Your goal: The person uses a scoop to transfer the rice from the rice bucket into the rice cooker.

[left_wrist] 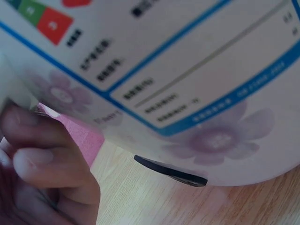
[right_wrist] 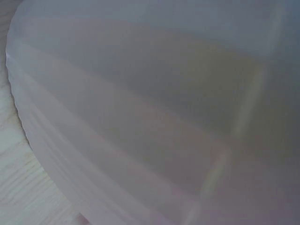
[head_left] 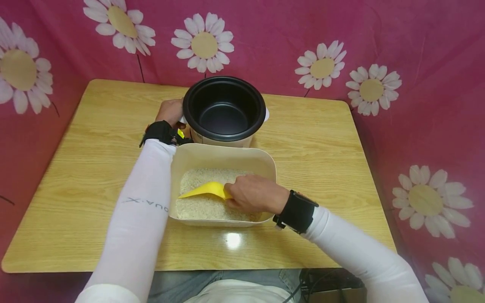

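Note:
In the head view, my left hand (head_left: 170, 111) grips the white side handle of a rice cooker (head_left: 242, 142), which stands without a lid and shows its black inner pot (head_left: 227, 120). The left wrist view shows curled fingers beside the cooker's printed label (left_wrist: 154, 84); the handle is mostly out of sight there. My right hand (head_left: 255, 193) holds a yellow scoop (head_left: 206, 189) by its handle, low in a cream bin (head_left: 223, 158), over the rice (head_left: 204, 210). The bin's outer wall (right_wrist: 117, 117) fills the right wrist view, hiding that hand.
Both containers stand on a wooden table (head_left: 314, 168), the cooker directly behind the bin. A pink curtain with white daisies (head_left: 265, 42) closes in the back and sides. My left forearm (head_left: 136, 210) passes along the bin's left side.

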